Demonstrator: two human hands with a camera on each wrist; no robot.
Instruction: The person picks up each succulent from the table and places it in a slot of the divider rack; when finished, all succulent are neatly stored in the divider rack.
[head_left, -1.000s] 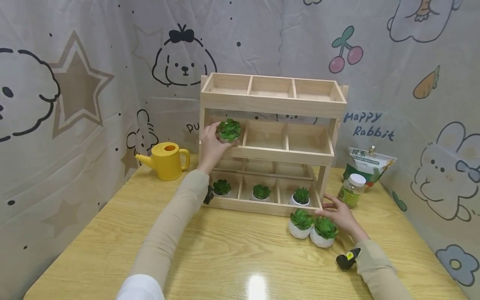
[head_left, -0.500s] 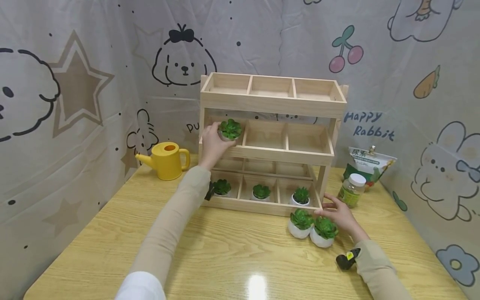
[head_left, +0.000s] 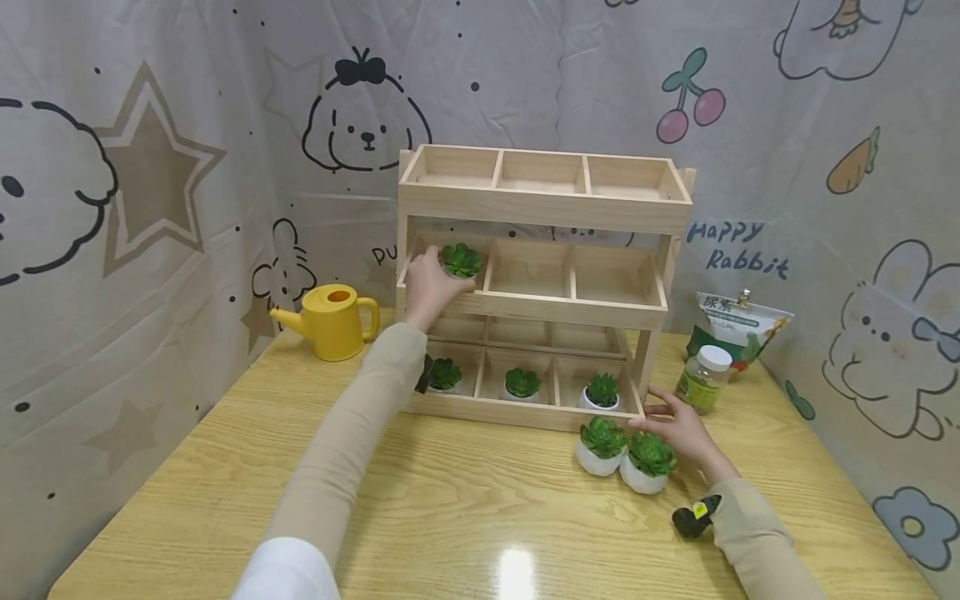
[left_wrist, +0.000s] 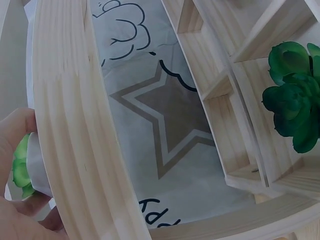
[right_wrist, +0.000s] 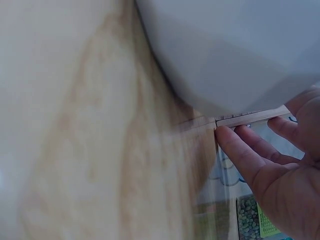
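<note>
My left hand [head_left: 433, 287] grips a small succulent in a white pot [head_left: 460, 261] at the left compartment of the middle tier of a wooden shelf [head_left: 534, 310]. In the left wrist view the pot [left_wrist: 38, 165] sits behind the tier's front board [left_wrist: 85, 120], mostly hidden by it. At the shelf's lower right corner my right hand [head_left: 678, 429] rests with extended fingers [right_wrist: 242, 150] touching the wood. Two potted succulents [head_left: 600, 446] [head_left: 648, 463] stand on the table just left of that hand. Three more succulents [head_left: 445, 375] [head_left: 522, 384] [head_left: 601, 392] occupy the bottom tier, one per compartment.
A yellow watering can [head_left: 336, 322] stands left of the shelf. On the right are a white-capped jar [head_left: 703, 380] and a clipped bag [head_left: 738, 329]. Patterned cloth [head_left: 495, 75] hangs behind the wooden table [head_left: 450, 500] and along both sides.
The succulent in my left hand has shifted slightly right and lower into the middle tier's left compartment. My right hand has stayed at the shelf corner.
</note>
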